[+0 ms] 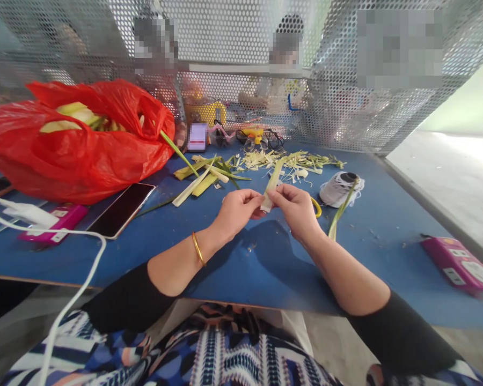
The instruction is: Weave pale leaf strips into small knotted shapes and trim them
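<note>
Between both hands, just above the blue table, is a pale green leaf strip point(275, 179), tilted with its far end pointing away from me. My left hand point(240, 210) pinches its near end between thumb and fingers. On the strip's right edge my right hand point(294, 208) has its thumb and fingertips closed. Yellow scissors point(316, 207) lie partly hidden beyond the right hand. Longer leaf strips point(203, 179) lie in a loose pile past the left hand. Small trimmed pieces point(293, 160) are heaped farther back.
A red plastic bag point(104, 147) holding pale stalks bulges at the left. Near it lie a phone point(123, 210), a magenta power strip point(58, 222) and a white cable point(99, 252). A spool of white thread point(340, 188) stands right; another magenta box point(461, 262) sits farther right. Perforated metal panels point(241, 43) close off the back.
</note>
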A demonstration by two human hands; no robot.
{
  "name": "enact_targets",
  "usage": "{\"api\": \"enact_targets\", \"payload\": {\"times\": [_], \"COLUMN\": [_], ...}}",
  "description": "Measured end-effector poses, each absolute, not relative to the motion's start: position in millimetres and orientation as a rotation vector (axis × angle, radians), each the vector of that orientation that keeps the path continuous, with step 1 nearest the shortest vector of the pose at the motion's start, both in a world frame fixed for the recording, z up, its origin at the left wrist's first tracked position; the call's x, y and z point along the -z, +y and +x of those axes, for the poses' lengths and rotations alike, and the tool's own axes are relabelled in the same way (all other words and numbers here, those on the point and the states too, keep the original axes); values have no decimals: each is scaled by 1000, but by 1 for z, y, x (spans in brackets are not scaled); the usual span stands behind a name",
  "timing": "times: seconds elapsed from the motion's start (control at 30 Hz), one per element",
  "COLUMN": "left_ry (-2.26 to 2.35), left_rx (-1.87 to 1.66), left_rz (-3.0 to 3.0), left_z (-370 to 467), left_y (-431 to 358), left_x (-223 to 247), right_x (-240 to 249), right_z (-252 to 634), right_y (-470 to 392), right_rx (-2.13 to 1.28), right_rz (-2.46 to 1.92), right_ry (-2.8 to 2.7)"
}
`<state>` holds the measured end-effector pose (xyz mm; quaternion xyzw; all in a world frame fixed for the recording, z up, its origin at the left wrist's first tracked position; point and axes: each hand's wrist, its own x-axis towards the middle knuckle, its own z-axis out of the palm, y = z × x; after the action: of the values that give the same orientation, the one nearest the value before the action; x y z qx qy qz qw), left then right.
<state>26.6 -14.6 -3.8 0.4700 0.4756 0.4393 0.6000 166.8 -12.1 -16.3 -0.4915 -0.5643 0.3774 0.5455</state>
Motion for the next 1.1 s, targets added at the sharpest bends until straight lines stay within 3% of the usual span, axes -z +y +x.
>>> {"api": "enact_targets", "payload": {"times": [0.33,0.73,1.1], "left_ry": [1144,1058,1020], "left_rx": [-958,-730,-653], "left_rz": [1145,1301,1289], "left_z": [25,25,26], "left_y": [-16,-17,-19], "left_x": [7,10,3], "right_x": [18,14,14], "right_z": [163,187,192], "right_y": [-15,5,12], "right_rx": [-1055,-843,-900], "right_rz": [-1165,-1162,-1292], "right_ry": [-1329,-1046,-1052]}}
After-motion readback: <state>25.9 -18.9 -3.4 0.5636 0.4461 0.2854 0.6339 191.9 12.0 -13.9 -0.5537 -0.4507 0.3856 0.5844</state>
